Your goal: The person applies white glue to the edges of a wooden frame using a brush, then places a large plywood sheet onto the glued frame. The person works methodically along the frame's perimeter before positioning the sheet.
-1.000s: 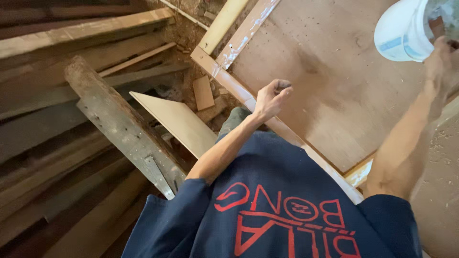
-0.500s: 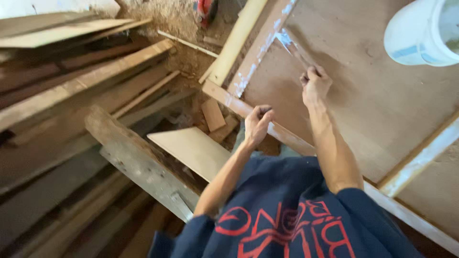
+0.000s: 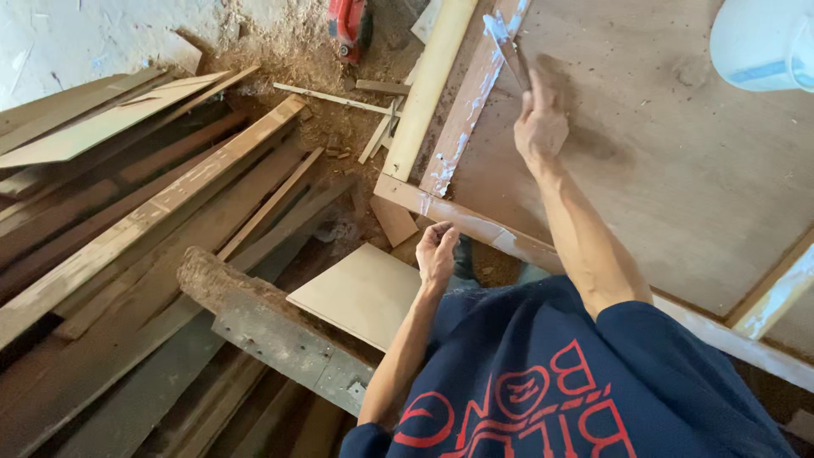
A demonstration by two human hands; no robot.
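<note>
Glue spreading on a wooden frame, part done.

The right hand (image 3: 541, 127) had its grip closed on a thin flat spreader stick (image 3: 512, 53), whose tip lay on the pale timber frame rail smeared with white glue (image 3: 465, 127) along the left edge of the large brown plywood panel (image 3: 678, 161). White glue showed in patches down that rail and round the corner onto the near rail (image 3: 475, 225); the stretch of near rail running off toward the right looked mostly bare, so I judged the coating roughly half done. The left hand (image 3: 437, 253) hung loosely curled and grasping nothing, just off the panel's near corner, above a pale square board (image 3: 360, 293). A white plastic bucket (image 3: 763, 42) stood on the panel's far right part; its contents could not be seen. Stacked old planks (image 3: 144, 220) lay well left of the panel.
</note>
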